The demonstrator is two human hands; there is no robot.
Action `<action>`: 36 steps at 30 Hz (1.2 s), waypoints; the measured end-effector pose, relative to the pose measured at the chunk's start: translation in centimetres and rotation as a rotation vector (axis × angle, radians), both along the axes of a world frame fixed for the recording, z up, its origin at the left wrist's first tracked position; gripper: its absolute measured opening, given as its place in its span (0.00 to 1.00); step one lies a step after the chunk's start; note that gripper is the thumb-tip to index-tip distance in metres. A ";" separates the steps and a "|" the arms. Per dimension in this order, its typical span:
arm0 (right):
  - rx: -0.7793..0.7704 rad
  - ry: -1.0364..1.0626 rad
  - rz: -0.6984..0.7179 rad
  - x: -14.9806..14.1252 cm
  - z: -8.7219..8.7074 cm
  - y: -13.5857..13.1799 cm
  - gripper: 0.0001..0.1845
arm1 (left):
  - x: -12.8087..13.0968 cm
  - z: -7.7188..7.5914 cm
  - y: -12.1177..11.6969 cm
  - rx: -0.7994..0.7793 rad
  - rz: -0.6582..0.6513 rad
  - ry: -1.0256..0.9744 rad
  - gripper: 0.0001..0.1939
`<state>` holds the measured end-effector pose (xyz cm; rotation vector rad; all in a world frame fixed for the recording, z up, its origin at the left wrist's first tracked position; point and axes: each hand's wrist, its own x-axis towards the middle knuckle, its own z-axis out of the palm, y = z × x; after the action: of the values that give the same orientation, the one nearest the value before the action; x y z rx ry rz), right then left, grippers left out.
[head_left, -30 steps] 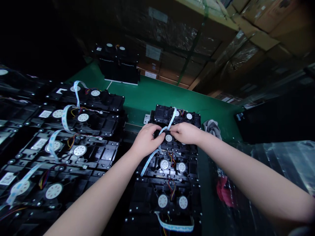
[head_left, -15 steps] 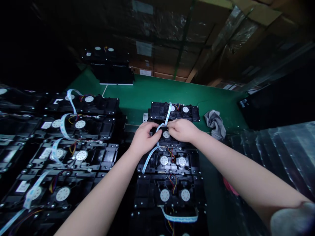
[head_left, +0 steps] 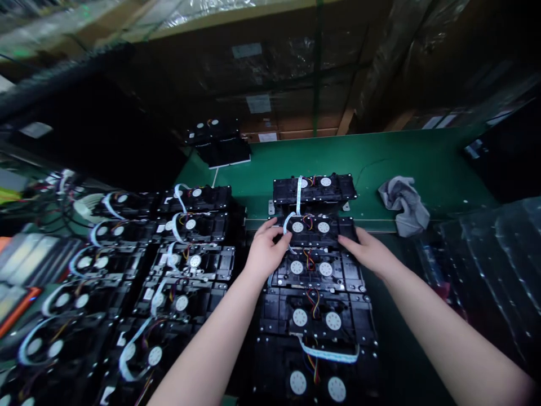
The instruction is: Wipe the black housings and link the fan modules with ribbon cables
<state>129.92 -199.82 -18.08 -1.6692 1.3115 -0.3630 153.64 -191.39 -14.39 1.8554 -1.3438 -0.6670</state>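
Note:
A black module [head_left: 310, 232] with two white discs and coloured wires lies in the right-hand column. My left hand [head_left: 267, 248] grips its left end, thumb on top, close to a pale blue ribbon cable [head_left: 288, 224] that curls beside the thumb. At the other end, my right hand [head_left: 366, 248] is closed round the edge, its thumb on the top face and the other fingers mostly hidden. Just behind, another black module [head_left: 338, 190] has a ribbon cable hanging down its front. Nearer me, more such modules [head_left: 350, 316] follow in the same column.
Columns of similar modules [head_left: 211, 254] with looped ribbon cables fill the left side. A grey cloth [head_left: 404, 206] lies on the green table [head_left: 296, 158]. Clear plastic trays [head_left: 486, 265] stand at the right, wrapped cartons [head_left: 287, 84] at the back.
My right hand has left the ribbon cable area for the module's right end. My left hand has shifted to its left end. The view has swung left, showing more of the left columns.

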 end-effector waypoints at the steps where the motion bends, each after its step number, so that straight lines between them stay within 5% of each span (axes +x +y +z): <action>1: 0.018 -0.068 -0.012 0.1 -0.4 -0.1 0.25 | -0.2 0.1 -0.1 0.001 0.003 0.012 0.10; 9: 0.102 -0.230 -0.084 0.8 -0.5 -0.9 0.23 | 0.2 -0.1 -1.0 -0.034 0.051 0.163 0.09; 18: -0.033 -0.329 -0.068 1.6 2.6 -3.0 0.20 | 0.4 1.9 -2.4 -0.170 0.110 0.336 0.11; 22: 0.037 -0.319 -0.118 2.0 1.8 -4.5 0.21 | 0.8 1.2 -4.5 -0.144 0.091 0.294 0.13; 27: -0.088 -0.277 -0.120 2.6 0.0 -5.7 0.22 | 1.7 -0.3 -5.6 -0.099 0.071 0.314 0.16; 30: -0.089 -0.304 -0.159 3.0 -0.2 -6.1 0.23 | 2.2 0.8 -5.4 -0.077 0.032 0.228 0.14; 34: -0.014 -0.352 -0.227 2.9 -0.5 -5.2 0.28 | 2.0 3.6 -4.6 -0.029 0.005 -0.203 0.10; 36: -0.054 -0.344 -0.260 2.6 -0.9 -4.4 0.31 | 1.4 4.6 -4.2 0.079 -0.074 -0.172 0.10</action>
<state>132.54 -204.20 -18.98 -1.4033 1.2650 -0.8088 155.03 -195.56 -9.77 1.9709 -1.5223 -0.6167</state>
